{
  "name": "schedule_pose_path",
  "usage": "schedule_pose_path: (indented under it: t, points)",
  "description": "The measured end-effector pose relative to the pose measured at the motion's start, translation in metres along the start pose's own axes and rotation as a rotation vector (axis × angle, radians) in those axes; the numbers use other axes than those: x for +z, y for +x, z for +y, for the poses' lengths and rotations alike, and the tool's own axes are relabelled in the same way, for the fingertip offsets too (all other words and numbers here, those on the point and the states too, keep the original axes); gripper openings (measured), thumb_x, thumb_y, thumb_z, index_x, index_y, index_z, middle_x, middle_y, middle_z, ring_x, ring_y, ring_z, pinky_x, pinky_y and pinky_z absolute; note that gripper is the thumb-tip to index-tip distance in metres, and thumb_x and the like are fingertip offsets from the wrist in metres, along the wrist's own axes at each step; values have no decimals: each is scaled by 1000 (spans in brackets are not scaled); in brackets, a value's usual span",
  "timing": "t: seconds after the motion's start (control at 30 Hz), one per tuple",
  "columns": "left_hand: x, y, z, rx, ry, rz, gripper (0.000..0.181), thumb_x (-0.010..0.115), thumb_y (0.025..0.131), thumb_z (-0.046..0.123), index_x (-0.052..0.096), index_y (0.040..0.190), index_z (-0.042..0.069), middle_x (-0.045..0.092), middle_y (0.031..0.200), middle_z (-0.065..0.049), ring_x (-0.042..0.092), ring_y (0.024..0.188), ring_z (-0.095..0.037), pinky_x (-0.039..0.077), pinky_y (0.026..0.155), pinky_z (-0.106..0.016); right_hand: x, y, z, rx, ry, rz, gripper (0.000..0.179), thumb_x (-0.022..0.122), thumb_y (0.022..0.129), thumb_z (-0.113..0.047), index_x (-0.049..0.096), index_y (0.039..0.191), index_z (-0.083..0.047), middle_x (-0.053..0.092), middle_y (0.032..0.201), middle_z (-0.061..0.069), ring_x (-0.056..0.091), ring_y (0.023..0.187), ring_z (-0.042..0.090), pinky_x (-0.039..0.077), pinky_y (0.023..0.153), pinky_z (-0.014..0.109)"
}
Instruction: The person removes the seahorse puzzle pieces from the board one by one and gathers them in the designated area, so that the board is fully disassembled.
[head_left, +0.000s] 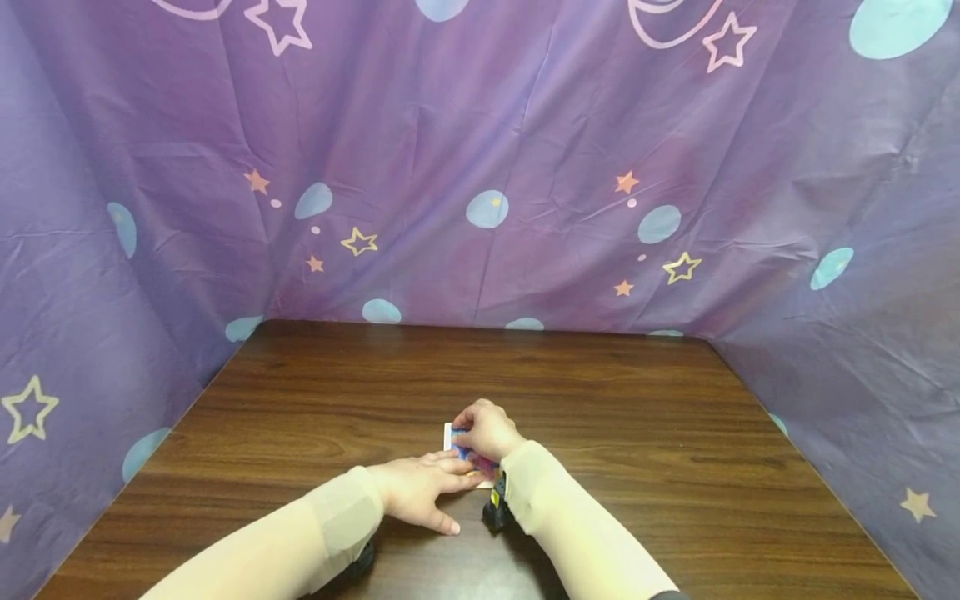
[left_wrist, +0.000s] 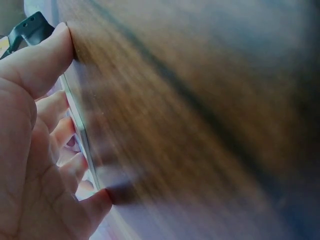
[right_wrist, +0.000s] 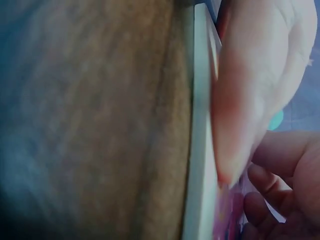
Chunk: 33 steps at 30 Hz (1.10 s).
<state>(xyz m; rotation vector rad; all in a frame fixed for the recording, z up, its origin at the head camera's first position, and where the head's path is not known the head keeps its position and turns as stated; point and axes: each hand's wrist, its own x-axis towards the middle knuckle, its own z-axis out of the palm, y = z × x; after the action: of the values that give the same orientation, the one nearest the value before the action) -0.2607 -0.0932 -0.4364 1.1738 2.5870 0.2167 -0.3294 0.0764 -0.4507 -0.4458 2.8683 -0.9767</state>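
Observation:
A small flat board (head_left: 447,437) with a white border and a blue and pink picture lies on the wooden table in the head view, mostly covered by the hands. My left hand (head_left: 427,486) rests palm-down over its near left part, fingers spread and fairly straight, thumb on the table. At the far part of the board my right hand (head_left: 489,430) has bent fingers bunched close over the picture; I cannot tell whether they pinch anything. In the right wrist view the board's pale edge (right_wrist: 201,120) shows beside the left hand's finger (right_wrist: 237,100), and my right fingers curl behind.
The dark brown wooden table (head_left: 637,400) extends around the hands. A purple cloth (head_left: 420,150) with stars and blue ovals hangs behind and along both sides. A black wrist mount (head_left: 495,510) sits under the right wrist, near the left thumb.

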Motion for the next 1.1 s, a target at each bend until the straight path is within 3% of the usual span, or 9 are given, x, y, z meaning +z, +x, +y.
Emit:
schedule_pose_path:
  t: [0.1,0.23,0.4,0.57,0.77,1.1]
  points:
    - [1,0,0,-6,-2,-3,77,64,84,54,34,151,28,27,157,3,20,145,-24,24,115,-46,-1,0,1,-15,-9,-14,17,80,76,-21,74,91,-16,58,98,-2,57,91,19,48,81,45]
    - [1,0,-1,0,11,3,77,64,85,53,33,151,28,29,156,3,21,144,-23,24,115,-46,-2,4,-1,26,52,-50,20,82,74,-18,73,91,-13,56,100,3,55,89,19,49,80,36]
    - [1,1,-1,2,18,10,77,64,84,54,33,151,30,31,155,3,23,144,-25,27,113,-47,-1,8,-2,85,60,-48,23,85,70,-21,72,88,-14,55,101,5,52,97,25,43,89,42]
    - [1,1,-1,-2,14,8,78,64,84,54,32,151,30,29,156,2,22,144,-26,26,114,-47,1,10,0,119,108,-51,23,85,70,-18,71,88,-14,58,96,4,56,87,22,47,80,37]
    - [1,1,-1,4,24,17,78,64,84,55,34,150,27,30,156,2,22,144,-25,25,114,-46,0,11,0,91,212,-82,19,79,75,-8,68,89,-4,64,77,2,60,63,11,53,57,23]
    - [0,1,0,3,36,6,77,63,84,55,34,150,28,29,156,4,21,144,-24,27,113,-47,-1,12,-2,32,171,-72,16,78,75,-6,66,86,-4,61,73,-2,57,64,10,50,59,21]
